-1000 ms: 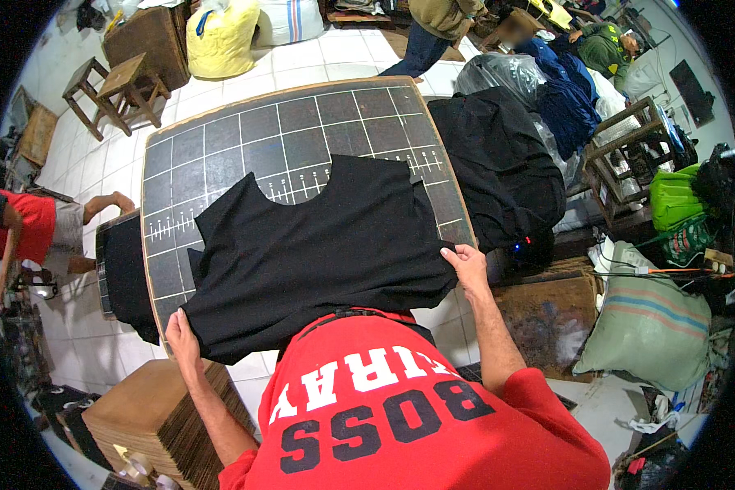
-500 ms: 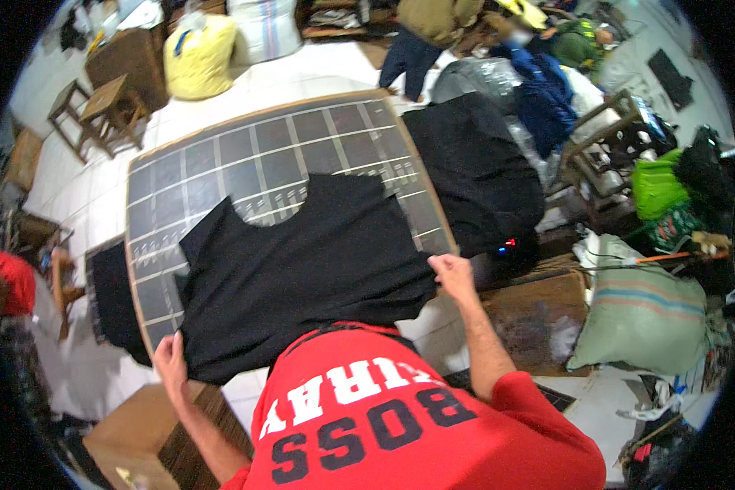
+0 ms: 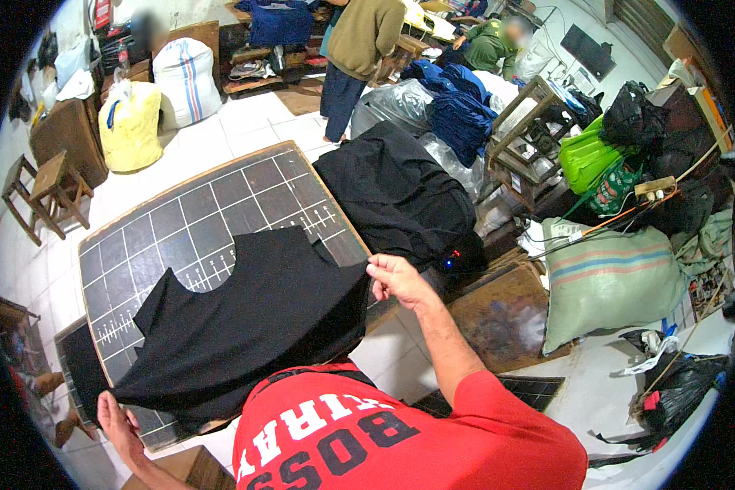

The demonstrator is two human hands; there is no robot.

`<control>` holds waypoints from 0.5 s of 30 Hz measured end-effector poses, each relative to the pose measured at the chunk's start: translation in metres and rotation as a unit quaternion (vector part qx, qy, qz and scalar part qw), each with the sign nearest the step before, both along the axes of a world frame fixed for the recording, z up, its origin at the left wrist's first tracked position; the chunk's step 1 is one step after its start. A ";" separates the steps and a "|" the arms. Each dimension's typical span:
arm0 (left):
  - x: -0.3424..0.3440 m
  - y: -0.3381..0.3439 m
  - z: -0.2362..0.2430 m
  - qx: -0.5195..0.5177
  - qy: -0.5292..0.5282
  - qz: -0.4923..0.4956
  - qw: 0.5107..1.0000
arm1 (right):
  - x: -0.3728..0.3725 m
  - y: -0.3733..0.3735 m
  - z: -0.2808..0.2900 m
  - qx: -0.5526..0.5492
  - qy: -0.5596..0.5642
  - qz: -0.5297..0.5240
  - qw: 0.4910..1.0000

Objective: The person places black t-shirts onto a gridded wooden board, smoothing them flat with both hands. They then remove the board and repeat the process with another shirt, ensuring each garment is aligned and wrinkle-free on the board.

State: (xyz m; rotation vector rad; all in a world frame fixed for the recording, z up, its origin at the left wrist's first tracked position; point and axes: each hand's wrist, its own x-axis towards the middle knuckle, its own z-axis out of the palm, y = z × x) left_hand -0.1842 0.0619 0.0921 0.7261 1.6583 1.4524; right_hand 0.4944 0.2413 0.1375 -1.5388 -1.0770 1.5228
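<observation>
A black shirt [image 3: 257,314] with a scooped neckline lies spread over a dark board [image 3: 208,196] marked with a white grid and a ruled scale. Its neckline points away from me, and its near part hangs over the board's front edge toward my body. Between the fingertips of my right hand [image 3: 400,282], the shirt's right edge is pinched and held slightly out. My left hand [image 3: 120,420] grips the near left corner, close to the board's edge, with its fingers partly hidden.
A heap of black cloth [image 3: 400,184] sits beside the board's right edge. Farther right are a stuffed pale green sack [image 3: 608,282] and a wooden frame [image 3: 527,126]. A cardboard box [image 3: 184,469] stands near my left arm. Wooden stools [image 3: 53,192] and another person [image 3: 359,53] are beyond the board.
My view has swung to the right, so the board and shirt appear farther left. Both hands still hold the shirt's edges, and its right side looks drawn out tauter.
</observation>
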 end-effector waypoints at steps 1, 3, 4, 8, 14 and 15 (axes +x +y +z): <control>-0.001 0.008 0.009 0.044 -0.012 0.020 0.999 | -0.002 0.003 0.016 0.027 0.065 0.002 0.998; -0.013 0.022 0.030 0.117 -0.018 0.046 0.992 | -0.003 0.011 0.052 0.053 0.157 -0.014 0.986; -0.022 0.030 0.042 0.138 0.004 0.086 0.987 | -0.001 0.015 0.074 0.062 0.193 -0.029 0.979; -0.084 0.030 0.117 0.171 0.083 0.183 0.965 | 0.005 0.032 0.163 0.236 0.245 0.022 0.940; -0.153 0.079 0.211 0.227 -0.041 0.121 0.966 | -0.009 0.075 0.237 0.333 0.279 0.057 0.899; -0.151 0.092 0.224 0.226 -0.048 0.142 0.963 | -0.011 0.086 0.242 0.316 0.279 0.087 0.903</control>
